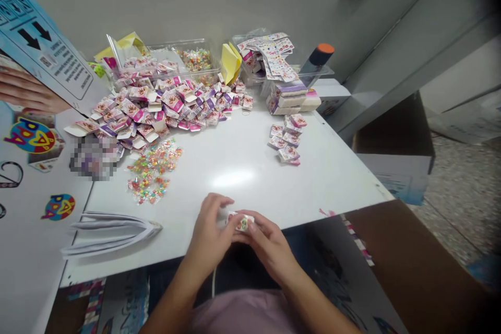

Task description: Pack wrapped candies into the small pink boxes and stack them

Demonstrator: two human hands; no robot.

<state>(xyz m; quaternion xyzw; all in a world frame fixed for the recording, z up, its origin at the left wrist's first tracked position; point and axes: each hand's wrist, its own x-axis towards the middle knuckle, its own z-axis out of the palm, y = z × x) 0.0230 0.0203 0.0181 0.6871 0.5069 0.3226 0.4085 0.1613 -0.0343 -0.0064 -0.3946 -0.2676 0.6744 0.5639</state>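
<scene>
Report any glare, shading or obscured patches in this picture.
Head view: white glare on the table beyond the left hand; head view: black shading at the upper right corner; head view: mosaic squares hiding a patch left of the clear packets; head view: print on the held item unreadable.

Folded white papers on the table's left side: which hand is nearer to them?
Left. The left hand is to the right of the folded white papers, apart from them; the right hand is farther right, beyond the left hand.
</scene>
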